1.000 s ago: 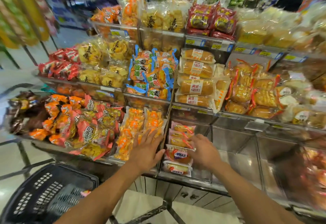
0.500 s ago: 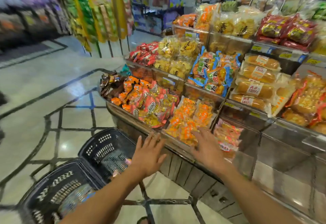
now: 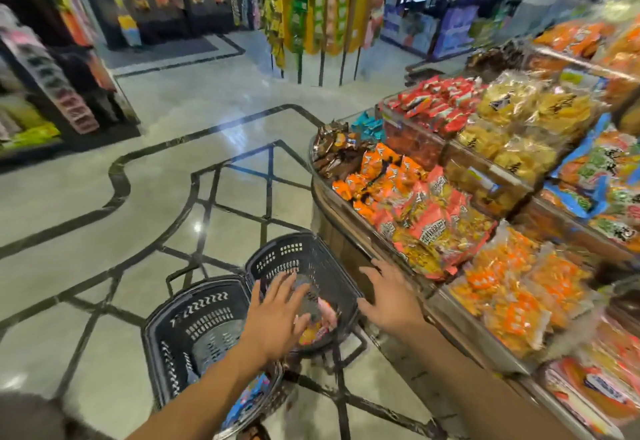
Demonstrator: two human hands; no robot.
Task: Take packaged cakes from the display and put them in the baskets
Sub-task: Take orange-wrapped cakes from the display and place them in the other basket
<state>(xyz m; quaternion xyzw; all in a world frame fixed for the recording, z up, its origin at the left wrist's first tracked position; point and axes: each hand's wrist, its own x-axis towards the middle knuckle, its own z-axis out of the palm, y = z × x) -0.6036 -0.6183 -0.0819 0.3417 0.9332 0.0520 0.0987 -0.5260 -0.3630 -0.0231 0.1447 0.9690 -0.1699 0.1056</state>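
Packaged cakes [image 3: 595, 384] lie in the front row of the display [image 3: 349, 211], to the right of both grips and close to the person. Blur hides their labels, and I cannot tell which way their long axis runs.

1 pink-and-orange packet [image 3: 320, 327] already lies in the far basket [image 3: 287, 252], just right of the left grip [image 3: 277, 311] and below it. A blue packet [image 3: 249, 394] shows in the near basket [image 3: 194, 304], beside that grip's forearm. The 2 baskets stand on the floor side by side, left of the display.

The left grip is wide, with fingers straight and fanned and the palm down over the far basket. It holds nothing, and I cannot tell whether its fingertips touch the packet beneath. The right grip [image 3: 388, 297] is wide too, palm down and empty, between the far basket's rim and the display's front edge.

The next move turns on the side. The cakes lie rightward of the right grip with only the display's front edge between. From the left grip they are well apart, with the right forearm in the way. The right grip is the nearer, so the next pick looks to be its job, by a sweep to its right along the front row. The drop point then lies to its left and lower.
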